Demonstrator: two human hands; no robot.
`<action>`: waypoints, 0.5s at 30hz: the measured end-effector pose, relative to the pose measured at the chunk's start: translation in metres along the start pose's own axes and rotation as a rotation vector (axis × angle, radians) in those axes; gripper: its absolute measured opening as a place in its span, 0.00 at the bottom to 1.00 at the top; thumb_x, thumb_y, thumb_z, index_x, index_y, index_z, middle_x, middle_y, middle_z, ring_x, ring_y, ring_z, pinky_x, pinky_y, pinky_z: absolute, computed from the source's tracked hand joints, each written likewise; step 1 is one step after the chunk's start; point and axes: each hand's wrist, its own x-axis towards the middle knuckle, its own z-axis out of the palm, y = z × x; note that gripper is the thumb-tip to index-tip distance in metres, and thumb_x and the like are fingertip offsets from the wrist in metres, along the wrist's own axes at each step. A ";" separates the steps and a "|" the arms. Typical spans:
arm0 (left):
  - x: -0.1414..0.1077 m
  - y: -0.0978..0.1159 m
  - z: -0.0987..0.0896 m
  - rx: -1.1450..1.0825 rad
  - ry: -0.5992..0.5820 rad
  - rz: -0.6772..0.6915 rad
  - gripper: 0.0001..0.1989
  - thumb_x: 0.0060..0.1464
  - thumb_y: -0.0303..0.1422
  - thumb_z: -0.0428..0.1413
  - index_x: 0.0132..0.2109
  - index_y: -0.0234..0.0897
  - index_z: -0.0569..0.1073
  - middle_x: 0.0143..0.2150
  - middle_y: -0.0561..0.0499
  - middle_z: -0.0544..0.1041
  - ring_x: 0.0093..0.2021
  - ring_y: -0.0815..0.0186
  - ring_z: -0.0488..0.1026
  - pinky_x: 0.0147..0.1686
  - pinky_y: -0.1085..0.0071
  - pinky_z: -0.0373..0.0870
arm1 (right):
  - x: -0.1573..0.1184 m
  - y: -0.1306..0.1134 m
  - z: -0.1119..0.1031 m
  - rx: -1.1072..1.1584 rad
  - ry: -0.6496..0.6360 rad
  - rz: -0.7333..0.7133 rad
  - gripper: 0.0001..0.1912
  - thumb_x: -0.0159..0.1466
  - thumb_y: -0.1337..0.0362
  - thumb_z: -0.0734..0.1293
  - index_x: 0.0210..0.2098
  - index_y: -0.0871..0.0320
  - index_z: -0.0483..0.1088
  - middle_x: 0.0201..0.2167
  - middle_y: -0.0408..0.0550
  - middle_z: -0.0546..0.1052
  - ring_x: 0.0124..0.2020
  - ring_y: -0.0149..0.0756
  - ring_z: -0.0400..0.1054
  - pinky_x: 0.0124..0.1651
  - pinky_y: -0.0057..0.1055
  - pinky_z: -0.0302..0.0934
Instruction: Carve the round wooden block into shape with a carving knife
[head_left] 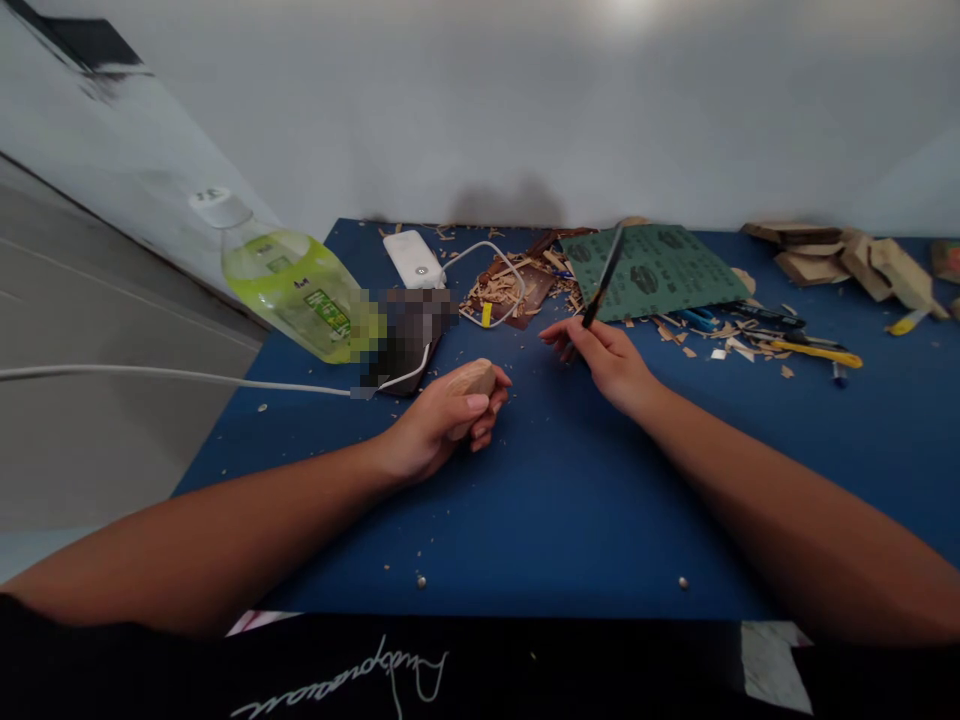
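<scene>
My left hand (442, 420) is closed around a small rounded piece of pale wood (476, 379), which shows above the fingers. My right hand (607, 365) pinches a slim dark knife (603, 277) that points up and away from me. Its tip overlaps the green sandpaper sheet (652, 270) in the picture. Both hands rest low over the blue worktable (570, 500), apart from each other. Just beyond my right fingers lie scattered wood shavings (499, 300).
A green-liquid plastic bottle (292, 290) lies at the far left beside a white power bank (411, 258), with white cable (187, 375) running off the table. A pixelated object (409, 335) sits by the bottle. Wood blocks (847, 255) and a yellow-handled tool (814, 351) lie right.
</scene>
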 end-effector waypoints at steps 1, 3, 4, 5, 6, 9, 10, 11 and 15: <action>0.000 0.000 0.000 0.001 -0.003 0.000 0.24 0.54 0.45 0.65 0.52 0.37 0.71 0.39 0.53 0.67 0.28 0.73 0.61 0.26 0.73 0.61 | 0.000 0.001 0.000 -0.033 0.003 -0.002 0.24 0.75 0.43 0.62 0.47 0.53 0.81 0.44 0.49 0.82 0.44 0.38 0.74 0.50 0.36 0.68; 0.001 0.000 0.000 0.003 -0.004 -0.002 0.24 0.54 0.45 0.65 0.52 0.37 0.71 0.39 0.53 0.67 0.28 0.72 0.61 0.26 0.73 0.61 | -0.001 0.002 -0.001 -0.080 0.002 0.010 0.28 0.75 0.40 0.59 0.48 0.53 0.82 0.42 0.48 0.81 0.41 0.37 0.74 0.49 0.36 0.68; 0.001 0.000 0.000 0.005 -0.002 -0.004 0.24 0.54 0.45 0.65 0.52 0.37 0.71 0.39 0.53 0.67 0.28 0.72 0.61 0.26 0.73 0.61 | -0.001 0.003 -0.001 -0.089 -0.002 0.019 0.29 0.75 0.39 0.59 0.48 0.52 0.82 0.39 0.47 0.80 0.38 0.36 0.73 0.46 0.35 0.68; 0.001 0.000 0.000 0.005 0.001 -0.006 0.24 0.54 0.45 0.65 0.52 0.37 0.71 0.39 0.53 0.67 0.28 0.72 0.61 0.25 0.73 0.61 | -0.001 0.005 -0.001 -0.089 -0.008 0.026 0.30 0.75 0.38 0.59 0.49 0.52 0.82 0.35 0.46 0.79 0.35 0.35 0.72 0.42 0.34 0.67; 0.001 -0.001 0.000 0.006 0.001 -0.007 0.24 0.54 0.45 0.65 0.52 0.37 0.71 0.39 0.53 0.67 0.28 0.72 0.61 0.25 0.73 0.61 | 0.000 0.006 -0.001 -0.083 -0.016 0.031 0.30 0.74 0.37 0.60 0.49 0.52 0.82 0.33 0.44 0.77 0.32 0.34 0.71 0.40 0.34 0.67; 0.001 -0.001 -0.001 0.008 -0.008 -0.004 0.24 0.54 0.44 0.65 0.52 0.37 0.71 0.39 0.53 0.67 0.28 0.72 0.62 0.25 0.73 0.62 | 0.001 0.011 0.001 -0.038 -0.022 0.036 0.26 0.72 0.39 0.65 0.49 0.53 0.82 0.32 0.44 0.78 0.31 0.34 0.71 0.37 0.34 0.67; 0.001 -0.001 -0.001 0.008 -0.011 -0.002 0.24 0.54 0.44 0.65 0.52 0.37 0.72 0.39 0.53 0.67 0.29 0.72 0.62 0.25 0.73 0.62 | 0.002 0.012 0.001 -0.029 -0.016 0.038 0.25 0.71 0.40 0.66 0.49 0.53 0.81 0.33 0.44 0.79 0.31 0.34 0.72 0.38 0.34 0.68; 0.002 -0.001 -0.001 0.009 -0.015 -0.001 0.23 0.54 0.44 0.65 0.52 0.37 0.72 0.39 0.52 0.67 0.29 0.72 0.62 0.25 0.74 0.62 | 0.003 0.012 0.002 -0.024 -0.009 0.041 0.24 0.71 0.41 0.68 0.49 0.54 0.81 0.33 0.45 0.80 0.31 0.34 0.73 0.38 0.35 0.69; 0.002 -0.001 -0.002 0.014 -0.022 -0.001 0.23 0.55 0.43 0.65 0.52 0.36 0.72 0.39 0.52 0.68 0.29 0.72 0.63 0.25 0.74 0.63 | 0.004 0.013 0.003 -0.010 -0.001 0.063 0.21 0.67 0.45 0.73 0.49 0.53 0.80 0.35 0.45 0.81 0.31 0.35 0.74 0.38 0.36 0.71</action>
